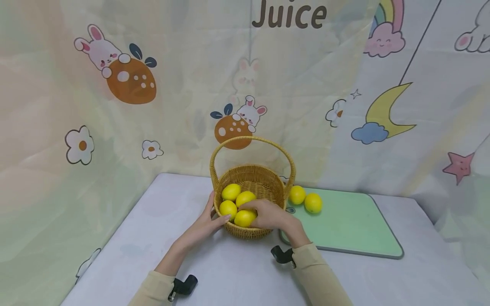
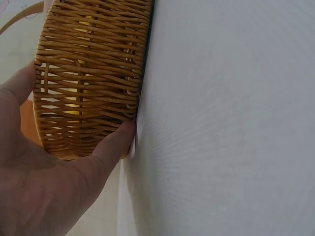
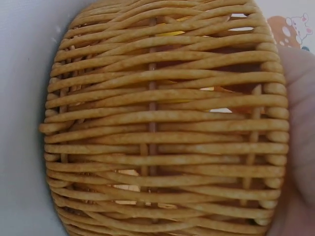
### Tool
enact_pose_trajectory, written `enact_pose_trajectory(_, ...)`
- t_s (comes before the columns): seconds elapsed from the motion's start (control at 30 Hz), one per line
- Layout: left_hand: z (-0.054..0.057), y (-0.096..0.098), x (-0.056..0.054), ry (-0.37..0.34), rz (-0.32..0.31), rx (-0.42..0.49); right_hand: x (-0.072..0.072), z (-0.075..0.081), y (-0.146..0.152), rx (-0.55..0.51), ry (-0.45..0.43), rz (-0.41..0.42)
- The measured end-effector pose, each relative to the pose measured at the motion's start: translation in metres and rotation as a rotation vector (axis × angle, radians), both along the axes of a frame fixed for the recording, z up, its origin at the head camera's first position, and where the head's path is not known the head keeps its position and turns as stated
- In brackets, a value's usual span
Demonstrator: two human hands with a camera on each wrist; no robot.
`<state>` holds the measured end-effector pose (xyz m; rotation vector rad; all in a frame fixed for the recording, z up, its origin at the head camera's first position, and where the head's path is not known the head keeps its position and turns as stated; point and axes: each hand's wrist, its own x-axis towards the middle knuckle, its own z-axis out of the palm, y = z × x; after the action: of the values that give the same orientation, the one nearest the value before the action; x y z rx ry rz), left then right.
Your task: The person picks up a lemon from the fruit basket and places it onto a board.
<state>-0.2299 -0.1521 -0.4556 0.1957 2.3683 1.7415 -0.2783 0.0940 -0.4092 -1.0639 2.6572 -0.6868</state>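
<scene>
A wicker basket [image 1: 246, 232] with a tall arched handle stands on the table, several yellow lemons [image 1: 231, 192] grouped in its left half. My left hand [image 1: 203, 227] grips the basket's left side, thumb by the front rim. In the left wrist view, the left hand [image 2: 54, 182] spans the woven wall, one fingertip low beside the tabletop. My right hand [image 1: 269, 214] reaches over the front rim, its fingers curled round the front lemon [image 1: 244, 218]. The right wrist view has the weave filling most of it, with part of the right hand [image 3: 301, 132] at the right edge.
A green cutting board [image 1: 354, 225] lies right of the basket, with two more lemons [image 1: 313, 203] on its back left corner. A white cloth covers the table [image 1: 237, 276]. Behind it hangs a printed fabric backdrop [image 1: 183, 85].
</scene>
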Motion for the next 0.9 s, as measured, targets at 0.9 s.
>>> enact_pose_trajectory(0.9,0.001,0.000,0.001,0.008,-0.015,0.024,0.026,0.061,0.068,-0.174,0.036,-0.189)
